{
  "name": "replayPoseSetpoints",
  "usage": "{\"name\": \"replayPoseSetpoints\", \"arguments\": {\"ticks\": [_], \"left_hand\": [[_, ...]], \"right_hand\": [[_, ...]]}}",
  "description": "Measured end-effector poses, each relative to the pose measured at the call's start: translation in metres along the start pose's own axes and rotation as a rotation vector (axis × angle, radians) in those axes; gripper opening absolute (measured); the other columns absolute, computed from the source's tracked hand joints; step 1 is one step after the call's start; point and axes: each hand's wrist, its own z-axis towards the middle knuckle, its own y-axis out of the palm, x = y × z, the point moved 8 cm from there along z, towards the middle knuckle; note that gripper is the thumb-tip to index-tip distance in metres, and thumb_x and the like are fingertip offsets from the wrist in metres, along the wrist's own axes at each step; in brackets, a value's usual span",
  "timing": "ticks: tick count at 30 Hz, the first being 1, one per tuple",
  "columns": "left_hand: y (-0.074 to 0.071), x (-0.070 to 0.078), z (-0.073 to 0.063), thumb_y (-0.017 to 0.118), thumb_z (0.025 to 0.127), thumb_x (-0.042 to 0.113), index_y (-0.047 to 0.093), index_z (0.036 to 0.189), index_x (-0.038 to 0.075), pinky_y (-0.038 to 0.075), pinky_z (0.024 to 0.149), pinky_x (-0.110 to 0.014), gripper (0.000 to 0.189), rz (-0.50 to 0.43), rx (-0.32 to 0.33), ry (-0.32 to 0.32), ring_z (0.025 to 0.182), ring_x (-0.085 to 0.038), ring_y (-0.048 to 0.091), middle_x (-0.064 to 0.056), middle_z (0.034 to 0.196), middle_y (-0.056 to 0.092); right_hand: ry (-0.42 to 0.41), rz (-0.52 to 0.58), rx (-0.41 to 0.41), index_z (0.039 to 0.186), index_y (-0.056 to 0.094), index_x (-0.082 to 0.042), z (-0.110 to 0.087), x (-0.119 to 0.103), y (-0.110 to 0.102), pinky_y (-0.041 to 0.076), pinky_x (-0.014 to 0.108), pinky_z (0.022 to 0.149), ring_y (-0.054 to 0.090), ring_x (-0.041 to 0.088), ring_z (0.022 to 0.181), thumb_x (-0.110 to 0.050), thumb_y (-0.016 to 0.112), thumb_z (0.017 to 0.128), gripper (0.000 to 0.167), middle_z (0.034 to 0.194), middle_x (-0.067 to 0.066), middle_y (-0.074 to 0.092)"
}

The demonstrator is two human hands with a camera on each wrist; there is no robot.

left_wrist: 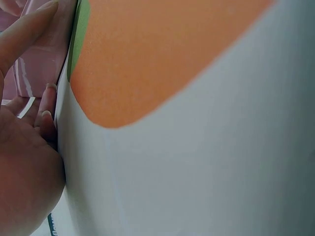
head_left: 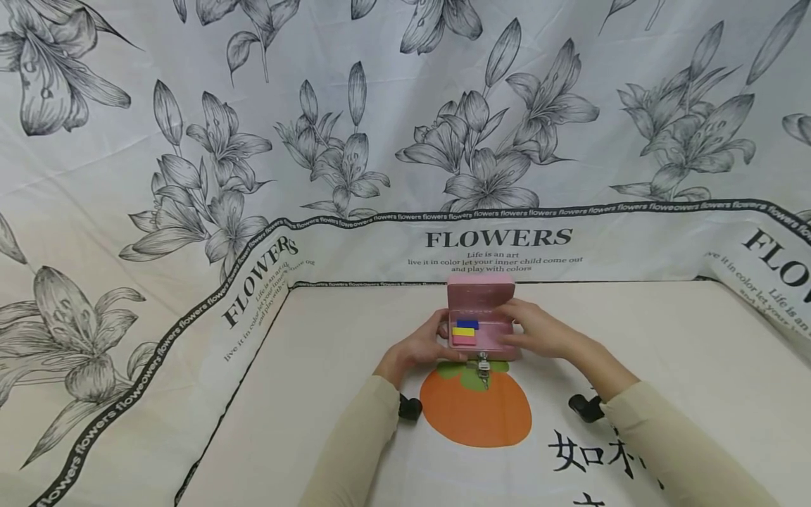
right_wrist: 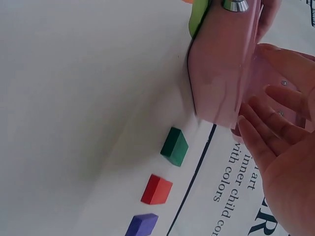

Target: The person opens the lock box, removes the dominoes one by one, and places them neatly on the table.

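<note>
A pink metal box [head_left: 481, 352] stands with its lid [head_left: 481, 290] raised. Inside, at the left, lie a blue block [head_left: 467, 324], a yellow block [head_left: 464, 332] and a pink block [head_left: 464, 340]. A silver lock with keys [head_left: 483, 367] hangs at the front. My left hand [head_left: 423, 345] holds the box's left side, its thumb along the front wall [left_wrist: 44, 54]. At the right side, my right hand [head_left: 538, 329] reaches over the rim with fingers [right_wrist: 261, 125] fairly straight, between box and lid. Nothing shows between those fingers, though their tips are partly hidden.
Right of the box, the right wrist view shows a green block [right_wrist: 174, 146], a red block [right_wrist: 156, 190] and a purple block [right_wrist: 141, 224] on the white cloth. An orange fruit print [head_left: 475, 412] lies before the box. A flower-patterned curtain [head_left: 355, 246] stands behind.
</note>
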Motion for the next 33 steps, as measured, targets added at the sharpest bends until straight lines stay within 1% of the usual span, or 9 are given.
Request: {"name": "replayPoseSetpoints", "arguments": {"ticks": [3,7,11,14,20,23,27,29,33], "left_hand": [[0.0,-0.001,0.0,0.092,0.077,0.023,0.034,0.155,0.026,0.038,0.094,-0.04,0.097,-0.004,-0.001,-0.005,0.111,-0.021,0.046,-0.001,0.119,0.052],[0.0,-0.001,0.001,0.092,0.077,0.022,0.034,0.154,0.026,0.037,0.093,-0.04,0.096,-0.008,-0.002,0.002,0.11,-0.021,0.045,0.0,0.119,0.052],[0.0,0.0,0.0,0.092,0.078,0.021,0.034,0.154,0.025,0.037,0.092,-0.038,0.095,-0.012,-0.006,0.015,0.109,-0.021,0.045,-0.001,0.118,0.051],[0.0,0.001,0.0,0.091,0.078,0.02,0.034,0.154,0.025,0.037,0.091,-0.038,0.095,-0.019,-0.006,0.017,0.109,-0.021,0.045,-0.002,0.117,0.051],[0.0,0.001,-0.001,0.091,0.078,0.02,0.034,0.154,0.026,0.037,0.091,-0.038,0.095,-0.015,-0.003,0.013,0.109,-0.021,0.045,-0.001,0.117,0.051],[0.001,0.0,-0.001,0.091,0.078,0.02,0.034,0.154,0.025,0.037,0.091,-0.037,0.095,-0.013,-0.002,0.013,0.108,-0.02,0.045,-0.002,0.116,0.051],[0.001,0.001,-0.001,0.091,0.079,0.019,0.033,0.154,0.025,0.038,0.091,-0.037,0.095,-0.017,-0.005,0.015,0.108,-0.02,0.045,-0.001,0.117,0.051],[0.001,0.002,-0.002,0.091,0.079,0.018,0.033,0.154,0.025,0.038,0.09,-0.037,0.095,-0.02,-0.006,0.02,0.107,-0.02,0.045,-0.002,0.118,0.051],[0.001,0.002,-0.001,0.091,0.079,0.018,0.033,0.154,0.024,0.038,0.091,-0.037,0.094,-0.022,-0.007,0.024,0.108,-0.021,0.045,-0.002,0.118,0.051]], "right_hand": [[0.014,-0.01,-0.009,0.138,0.057,0.005,0.005,0.0,0.004,0.049,0.056,0.099,0.059,0.038,0.117,-0.004,0.075,0.091,0.051,0.132,0.023,0.061],[0.022,-0.04,-0.021,0.135,0.059,0.007,0.009,0.001,0.008,0.049,0.055,0.098,0.06,0.038,0.114,-0.007,0.074,0.092,0.047,0.127,0.024,0.062],[-0.013,-0.052,-0.016,0.13,0.061,0.01,0.015,0.0,0.013,0.049,0.055,0.097,0.061,0.039,0.11,-0.005,0.074,0.091,0.044,0.122,0.024,0.064],[-0.053,-0.05,-0.01,0.129,0.062,0.009,0.018,-0.002,0.017,0.049,0.056,0.097,0.062,0.038,0.109,-0.003,0.072,0.091,0.041,0.121,0.024,0.065],[-0.074,-0.02,-0.037,0.132,0.062,0.006,0.025,-0.003,0.025,0.048,0.054,0.096,0.06,0.034,0.105,0.0,0.071,0.091,0.042,0.122,0.02,0.067],[-0.054,-0.007,-0.056,0.134,0.061,0.004,0.028,-0.002,0.028,0.048,0.053,0.097,0.059,0.034,0.104,-0.001,0.071,0.092,0.044,0.123,0.019,0.067],[-0.049,-0.026,-0.064,0.135,0.061,0.002,0.031,-0.001,0.032,0.047,0.054,0.1,0.059,0.033,0.106,-0.001,0.071,0.091,0.045,0.124,0.017,0.067],[-0.064,-0.051,-0.063,0.135,0.061,0.001,0.032,-0.002,0.033,0.047,0.055,0.101,0.059,0.033,0.107,-0.001,0.072,0.09,0.046,0.124,0.016,0.067],[-0.071,-0.059,-0.069,0.137,0.061,-0.001,0.034,-0.001,0.036,0.045,0.056,0.104,0.059,0.034,0.111,-0.002,0.073,0.09,0.048,0.127,0.015,0.067]]}}
